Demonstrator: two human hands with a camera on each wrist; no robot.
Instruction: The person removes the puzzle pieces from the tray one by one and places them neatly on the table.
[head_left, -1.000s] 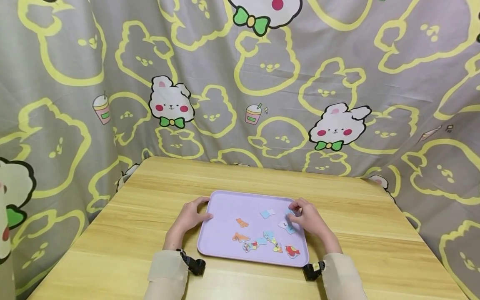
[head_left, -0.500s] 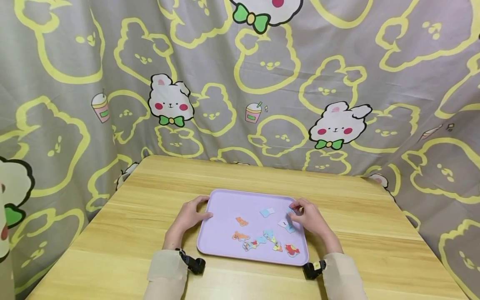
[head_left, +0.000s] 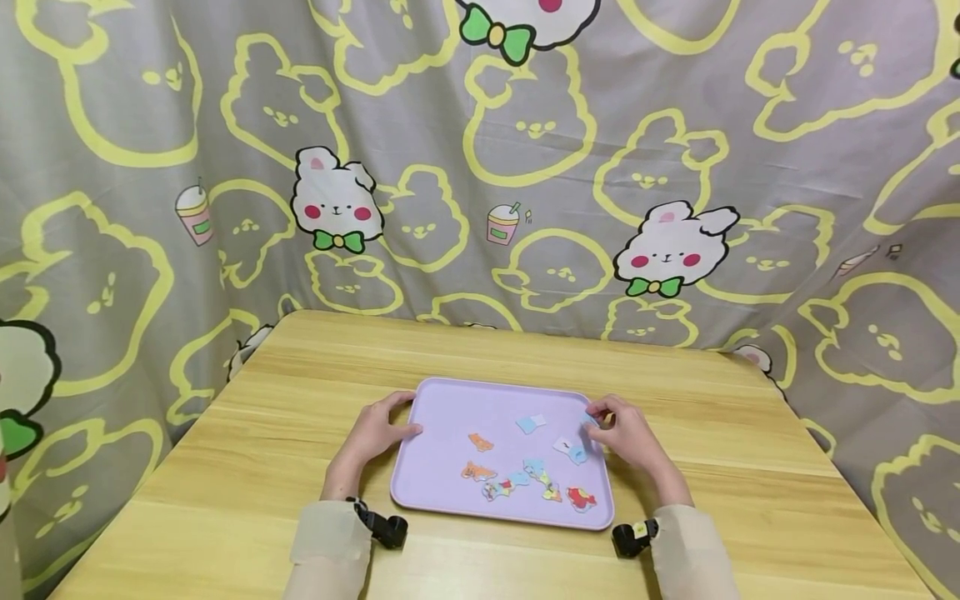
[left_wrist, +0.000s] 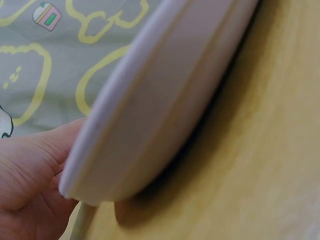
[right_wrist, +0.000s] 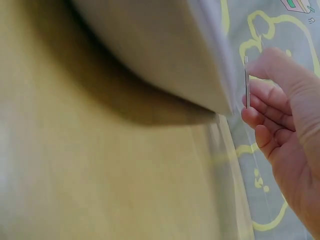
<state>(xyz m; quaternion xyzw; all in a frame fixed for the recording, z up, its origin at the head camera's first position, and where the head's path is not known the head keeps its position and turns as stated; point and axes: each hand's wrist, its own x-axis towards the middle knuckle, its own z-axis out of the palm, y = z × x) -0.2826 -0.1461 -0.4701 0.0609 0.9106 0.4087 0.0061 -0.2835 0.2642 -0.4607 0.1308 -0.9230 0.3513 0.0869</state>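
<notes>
A lilac tray (head_left: 442,414) lies on the table with flat puzzle pieces on it. My left hand (head_left: 373,430) grips the tray's left edge, thumb on the rim. At the right edge, my right hand (head_left: 632,433) pinches a small light blue puzzle piece (head_left: 590,418) between thumb and fingers. In the right wrist view that thin piece (right_wrist: 247,85) shows edge-on at the fingertips. Just left of this hand lies a white and blue piece (head_left: 571,450), and farther left another blue and white piece (head_left: 530,424).
Two orange pieces (head_left: 478,472) lie left of centre on the tray. Multicoloured pieces (head_left: 504,486) and a red piece (head_left: 581,498) are along its front. The wooden table (head_left: 247,467) surrounds the tray, and a patterned grey curtain (head_left: 420,108) hangs behind.
My right hand has moved slightly right with the light blue piece, away from the white and blue piece, which now shows more fully. My left hand keeps its place on the tray.
</notes>
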